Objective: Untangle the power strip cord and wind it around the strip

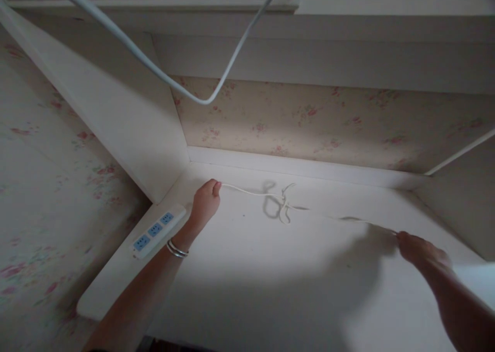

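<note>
A thin white cord [247,191] stretches across the white desk, with a loose knot and small loops [285,205] near its middle. My left hand [207,200] pinches one end at the left, its fingers closed. Far to the right, my right hand [421,249] is closed on the other end of the cord. Between the knot and my right hand, part of the cord is hard to see against the white surface. A silvery bracelet [178,249] circles my left wrist.
A white power strip [160,230] with blue sockets lies beside my left forearm. Another white cable [201,100] hangs close in front of the camera. An overhead cabinet [232,21] and side panels enclose the desk [240,259]. Floral wallpaper [294,117] covers the back wall.
</note>
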{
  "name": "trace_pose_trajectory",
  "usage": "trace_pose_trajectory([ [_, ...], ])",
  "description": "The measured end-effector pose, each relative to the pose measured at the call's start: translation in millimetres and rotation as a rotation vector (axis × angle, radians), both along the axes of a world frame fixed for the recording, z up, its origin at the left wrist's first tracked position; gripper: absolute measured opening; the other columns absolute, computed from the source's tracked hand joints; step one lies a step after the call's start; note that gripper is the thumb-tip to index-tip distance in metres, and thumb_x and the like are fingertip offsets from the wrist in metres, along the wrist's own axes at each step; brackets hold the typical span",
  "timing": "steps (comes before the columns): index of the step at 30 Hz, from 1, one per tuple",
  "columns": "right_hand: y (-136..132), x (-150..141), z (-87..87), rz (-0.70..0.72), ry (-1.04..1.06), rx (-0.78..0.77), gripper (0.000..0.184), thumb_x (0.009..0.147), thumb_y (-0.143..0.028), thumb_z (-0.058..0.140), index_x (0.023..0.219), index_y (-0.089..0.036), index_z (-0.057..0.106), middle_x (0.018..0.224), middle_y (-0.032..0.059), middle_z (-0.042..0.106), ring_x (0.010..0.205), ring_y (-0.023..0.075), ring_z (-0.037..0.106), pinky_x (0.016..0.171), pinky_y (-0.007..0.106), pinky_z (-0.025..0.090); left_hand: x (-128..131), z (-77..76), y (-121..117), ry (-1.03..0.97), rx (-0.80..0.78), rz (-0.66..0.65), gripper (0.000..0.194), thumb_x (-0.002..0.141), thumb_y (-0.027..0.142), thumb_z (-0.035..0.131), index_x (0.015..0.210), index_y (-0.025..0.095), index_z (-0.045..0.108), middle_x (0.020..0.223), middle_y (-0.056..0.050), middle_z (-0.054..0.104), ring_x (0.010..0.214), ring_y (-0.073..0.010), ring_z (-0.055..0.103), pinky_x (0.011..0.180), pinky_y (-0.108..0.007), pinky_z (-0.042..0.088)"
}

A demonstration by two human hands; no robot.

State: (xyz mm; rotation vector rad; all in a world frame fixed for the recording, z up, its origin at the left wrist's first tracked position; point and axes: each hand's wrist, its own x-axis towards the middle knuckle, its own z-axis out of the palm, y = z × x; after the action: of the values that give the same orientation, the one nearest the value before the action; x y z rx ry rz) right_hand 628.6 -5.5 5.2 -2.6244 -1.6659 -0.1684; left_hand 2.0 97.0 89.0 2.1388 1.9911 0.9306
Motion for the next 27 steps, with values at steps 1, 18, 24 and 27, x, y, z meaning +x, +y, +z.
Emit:
trace_pose_trajectory([
  [1, 5, -9, -0.6, -0.023, 0.001, -0.051, 0.044, 0.085, -0.028, 0.032, 0.07, -0.016, 0.071, 0.07, 0.0267, 0.066, 0.049, 0.0298, 0.061, 0.047, 0.042, 0.04, 5, 0.2, -1, 0.012, -0.008, -0.013, 0.029, 0.096, 0.032, 0.035, 0.079, 0.02, 0.056, 0.075, -0.003, 0.063, 0.071, -0.0165, 0.056, 0.063, -0.025, 0.033],
  [18, 60, -288, -1.4, 0.736, -0.047, -0.089, 0.036, 0.098, -0.033, 0.027, 0.119, -0.018, 0.053, 0.11, 0.0129, 0.061, 0.095, 0.0228, 0.058, 0.082, 0.034, 0.041, 72, -38.0, -44, 0.524, -0.043, -0.411, 0.027, 0.086, 0.008, 0.046, 0.109, 0.01, 0.061, 0.104, -0.017, 0.065, 0.103, -0.0259, 0.057, 0.097, -0.042, 0.034],
  [24, 50, -277, 4.9, 0.744, -0.041, -0.1, 0.033, 0.1, -0.03, 0.026, 0.113, -0.02, 0.054, 0.112, 0.0092, 0.062, 0.086, 0.0187, 0.062, 0.07, 0.028, 0.043, 97, -47.9, -38, 0.455, -0.084, -0.45, 0.025, 0.094, 0.03, 0.044, 0.093, 0.016, 0.065, 0.086, -0.009, 0.069, 0.082, -0.0204, 0.064, 0.075, -0.033, 0.045],
  [27, 42, -235, 16.5, 0.658, -0.081, -0.116, 0.035, 0.1, -0.037, 0.024, 0.119, -0.026, 0.051, 0.113, 0.0055, 0.065, 0.074, 0.0195, 0.065, 0.058, 0.027, 0.042, 84, -38.7, -29, 0.417, -0.087, -0.389, 0.03, 0.097, 0.03, 0.036, 0.094, 0.018, 0.064, 0.088, -0.009, 0.069, 0.082, -0.0198, 0.065, 0.073, -0.032, 0.044],
])
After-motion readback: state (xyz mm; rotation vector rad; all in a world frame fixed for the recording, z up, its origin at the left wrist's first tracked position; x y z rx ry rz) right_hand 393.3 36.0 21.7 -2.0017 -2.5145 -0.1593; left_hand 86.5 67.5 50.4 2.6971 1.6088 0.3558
